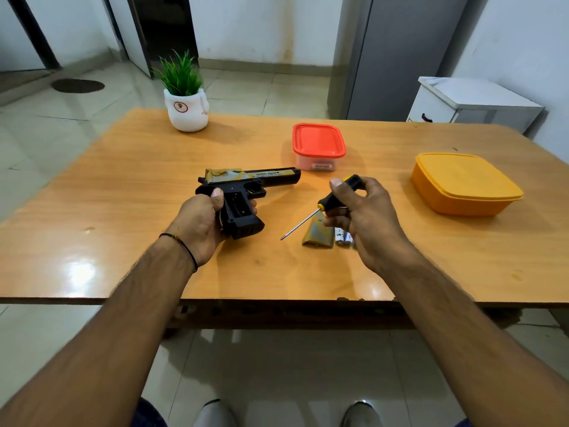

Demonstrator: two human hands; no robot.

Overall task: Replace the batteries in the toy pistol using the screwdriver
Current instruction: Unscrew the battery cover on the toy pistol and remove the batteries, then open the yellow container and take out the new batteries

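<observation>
The left hand (206, 223) has its grip wrapped around the handle of the toy pistol (246, 192), holding it just above the wooden surface (123, 186); the handle's side is bare, and the battery bay looks open and, as far as I can judge, empty. The right hand (360, 208) has its grip closed on the black handle of the screwdriver (323, 203), thumb up on top; nothing else appears to be pinched there.

Just under that right hand, lying on the surface, sits the gold-brown cover panel (317, 234), and right beside it two or three batteries (342, 236), partly hidden by the fingers; whether these are the old cells or the fresh ones, I cannot tell.

So my read: the cover is off and the cells are out of the bay; we are mid-swap. The next move calls for freeing the right hand, so parking the screwdriver, then picking up a battery and seating it in the bay with the polarity right; the cover and screw come after.

Orientation now: the pistol's long axis runs left to right across the view, muzzle pointing right toward the red-lidded container (318, 144), handle angled down toward the person; the screwdriver's shaft slants down and to the left, tip hovering near the surface between the pistol and the cover panel.
</observation>
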